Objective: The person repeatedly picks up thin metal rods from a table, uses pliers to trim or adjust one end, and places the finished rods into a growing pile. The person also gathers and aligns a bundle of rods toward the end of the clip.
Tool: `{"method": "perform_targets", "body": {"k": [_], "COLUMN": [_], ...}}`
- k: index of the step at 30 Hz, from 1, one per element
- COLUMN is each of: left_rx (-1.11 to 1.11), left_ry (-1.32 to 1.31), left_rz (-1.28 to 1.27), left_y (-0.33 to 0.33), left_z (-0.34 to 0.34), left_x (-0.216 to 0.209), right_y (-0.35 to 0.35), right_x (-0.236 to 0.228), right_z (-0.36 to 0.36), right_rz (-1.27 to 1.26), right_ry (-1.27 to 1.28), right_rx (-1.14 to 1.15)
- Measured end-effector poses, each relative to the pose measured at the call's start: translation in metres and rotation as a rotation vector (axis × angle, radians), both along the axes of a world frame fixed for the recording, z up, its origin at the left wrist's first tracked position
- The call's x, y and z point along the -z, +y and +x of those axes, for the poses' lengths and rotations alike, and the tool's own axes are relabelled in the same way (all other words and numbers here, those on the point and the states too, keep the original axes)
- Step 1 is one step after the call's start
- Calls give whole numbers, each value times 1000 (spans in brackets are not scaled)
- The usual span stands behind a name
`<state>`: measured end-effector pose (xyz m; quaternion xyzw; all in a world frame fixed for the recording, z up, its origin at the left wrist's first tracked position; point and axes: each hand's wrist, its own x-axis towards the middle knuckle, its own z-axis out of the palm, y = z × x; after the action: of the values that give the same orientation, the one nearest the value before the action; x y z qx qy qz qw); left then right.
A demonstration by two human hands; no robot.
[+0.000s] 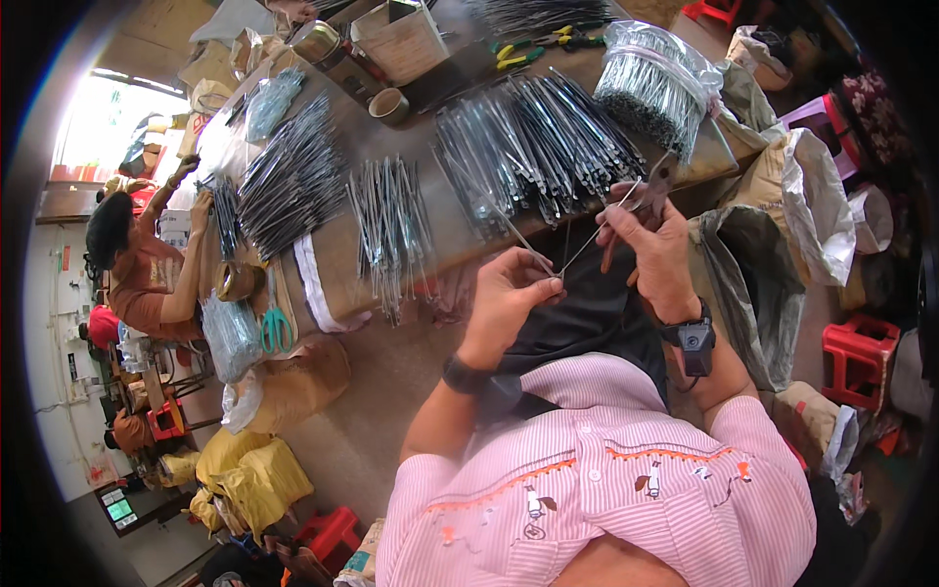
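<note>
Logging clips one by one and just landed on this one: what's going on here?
The person's left hand pinches a thin metal strip in front of the body, while the right hand holds pliers and steadies the strip's upper part. Whether it is one bent strip or two meeting is unclear. More strips lie in piles on the table, beside a plastic-wrapped bundle. At the left, a co-worker reaches toward the table.

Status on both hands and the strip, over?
Left hand pinching a thin metal strip. Right hand gripping pliers. Nothing seen blocking either hand.
</note>
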<state>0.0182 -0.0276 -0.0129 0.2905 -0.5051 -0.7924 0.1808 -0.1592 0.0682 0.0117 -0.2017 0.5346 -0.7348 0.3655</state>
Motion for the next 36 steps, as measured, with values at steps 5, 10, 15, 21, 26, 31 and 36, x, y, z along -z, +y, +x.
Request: {"method": "perform_targets", "body": {"k": [5, 10, 15, 21, 26, 31, 36], "left_rx": [159, 306, 210, 99, 34, -7, -10], "left_ry": [57, -90, 85, 59, 17, 20, 44], "left_rz": [-18, 79, 223, 549, 427, 337, 202], "left_y": [8, 10, 13, 7, 13, 6, 7], "left_z": [-6, -8, -9, -16, -23, -21, -19], "left_x": [-10, -29, -34, -17, -3, -7, -12], "right_y": [7, 13, 10, 7, 12, 18, 24], "right_x": [-3, 2, 8, 9, 6, 11, 19], "right_z": [-8, -11, -11, -3, -2, -8, -16], "right_rz": [48, 136, 112, 120, 161, 249, 46], "right_ry": [-45, -121, -156, -3, 52, -199, -860], "right_rx": [-131, -252, -222, -241, -278, -259, -210]}}
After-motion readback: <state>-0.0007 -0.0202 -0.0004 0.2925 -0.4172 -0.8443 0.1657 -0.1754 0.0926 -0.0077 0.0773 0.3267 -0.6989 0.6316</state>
